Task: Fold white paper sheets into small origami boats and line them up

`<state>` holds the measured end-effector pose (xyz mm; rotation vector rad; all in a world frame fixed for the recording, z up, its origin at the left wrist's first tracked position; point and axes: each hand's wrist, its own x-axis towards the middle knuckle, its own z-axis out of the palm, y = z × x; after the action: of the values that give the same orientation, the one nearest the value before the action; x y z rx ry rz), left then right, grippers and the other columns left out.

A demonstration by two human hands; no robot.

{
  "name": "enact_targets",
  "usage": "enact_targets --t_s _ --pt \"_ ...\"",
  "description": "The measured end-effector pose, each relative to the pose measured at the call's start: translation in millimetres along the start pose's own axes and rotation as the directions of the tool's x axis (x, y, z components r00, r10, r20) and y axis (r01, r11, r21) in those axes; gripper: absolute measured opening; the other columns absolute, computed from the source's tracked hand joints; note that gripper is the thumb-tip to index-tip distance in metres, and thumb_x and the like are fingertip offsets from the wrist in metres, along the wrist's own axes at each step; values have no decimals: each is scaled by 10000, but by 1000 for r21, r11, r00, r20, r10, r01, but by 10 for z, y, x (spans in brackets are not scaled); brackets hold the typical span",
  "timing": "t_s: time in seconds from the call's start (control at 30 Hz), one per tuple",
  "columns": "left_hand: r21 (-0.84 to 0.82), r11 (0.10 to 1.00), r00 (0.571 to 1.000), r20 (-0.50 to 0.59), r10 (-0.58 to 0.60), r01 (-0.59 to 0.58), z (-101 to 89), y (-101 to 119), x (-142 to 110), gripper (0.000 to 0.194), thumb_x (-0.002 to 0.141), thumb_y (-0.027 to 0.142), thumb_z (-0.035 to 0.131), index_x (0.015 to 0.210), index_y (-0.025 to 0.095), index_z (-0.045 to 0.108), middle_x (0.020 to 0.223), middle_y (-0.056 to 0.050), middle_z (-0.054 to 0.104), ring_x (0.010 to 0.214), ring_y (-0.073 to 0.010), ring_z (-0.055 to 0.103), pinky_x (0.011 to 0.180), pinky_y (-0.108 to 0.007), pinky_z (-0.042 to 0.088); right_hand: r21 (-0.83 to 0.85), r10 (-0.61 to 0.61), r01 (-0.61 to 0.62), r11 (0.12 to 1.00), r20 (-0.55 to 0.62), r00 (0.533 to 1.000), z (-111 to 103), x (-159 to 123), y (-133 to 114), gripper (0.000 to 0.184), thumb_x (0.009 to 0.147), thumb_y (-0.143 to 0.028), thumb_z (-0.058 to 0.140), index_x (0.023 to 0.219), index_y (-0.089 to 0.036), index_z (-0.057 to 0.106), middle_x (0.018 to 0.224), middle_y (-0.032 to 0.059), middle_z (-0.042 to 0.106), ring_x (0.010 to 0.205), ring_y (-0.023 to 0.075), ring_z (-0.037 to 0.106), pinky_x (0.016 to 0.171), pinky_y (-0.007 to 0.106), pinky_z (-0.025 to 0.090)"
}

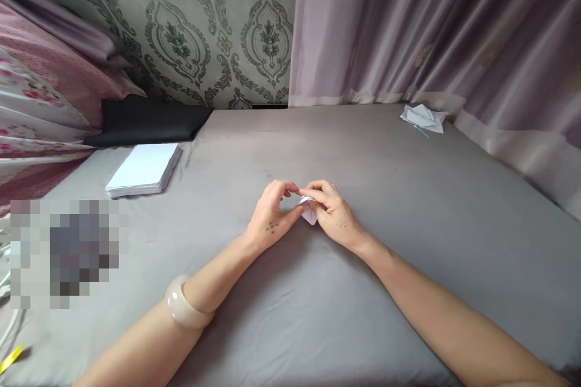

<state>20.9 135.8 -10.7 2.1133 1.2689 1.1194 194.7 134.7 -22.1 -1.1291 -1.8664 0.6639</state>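
Our left forearm (227, 269) bears a glossy pale bangle (178, 307). Dark dots (272, 228) mark our left hand (273, 210) and right hand (336, 208).

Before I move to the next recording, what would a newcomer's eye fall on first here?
Most likely the left hand and right hand near the middle, holding a small folded paper between them. Next would probably come the glossy pale bangle around the left forearm, and the bright white paper stack on the grey cloth, farther back at left.
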Motion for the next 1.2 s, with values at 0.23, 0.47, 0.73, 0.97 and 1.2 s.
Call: enact_targets --t_s 0.23,0.47,0.73,0.97,1.2 --pt "227 948 956 241 169 -225 44 -152 18 114 904 147 462 898 196 565 917 -47 626 832 -173 546 771 -324 466 -271 -45 80 959 132 990 -72 -55 32 393 839 -2 431 1089 -222 640 1026 39 641 967 184 570 869 336 455" --pt "285 895 895 388 219 -343 -72 -200 -43 270 969 241 382 1007 175 641 978 -90 631 864 -199 547 792 -352 462 -499 -78 220 838 290 954 -170 -143 -61 225 929 -164 457 980 -207 671 1011 64 627 935 205 529 814 333 445" --pt "135 967 940 238 -244 217 -36 -85 29 202 881 304 539 794 193 683 905 -66 586 832 -184 573 750 -315 486 -370 215 -156 916 124 969 -121 -71 -46 248 941 -314 486 814 -234 683 874 19 622 795 148 561 696 269 424" --pt "157 945 925 211 -316 287 -11 -44 76 204 837 320 578 706 172 625 925 -79 564 846 -196 552 746 -337 483 -369 339 -306 878 28 940 -84 -36 -54 92 878 -280 555 840 -228 622 818 2 631 730 140 559 645 263 397" --pt "178 948 941 169 -293 263 50 -143 55 104 813 289 613 817 185 621 935 -72 528 874 -213 514 749 -375 484 -476 285 -251 843 1 958 -48 -48 -38 55 874 -269 559 885 -222 587 843 39 632 771 184 577 659 294 399"
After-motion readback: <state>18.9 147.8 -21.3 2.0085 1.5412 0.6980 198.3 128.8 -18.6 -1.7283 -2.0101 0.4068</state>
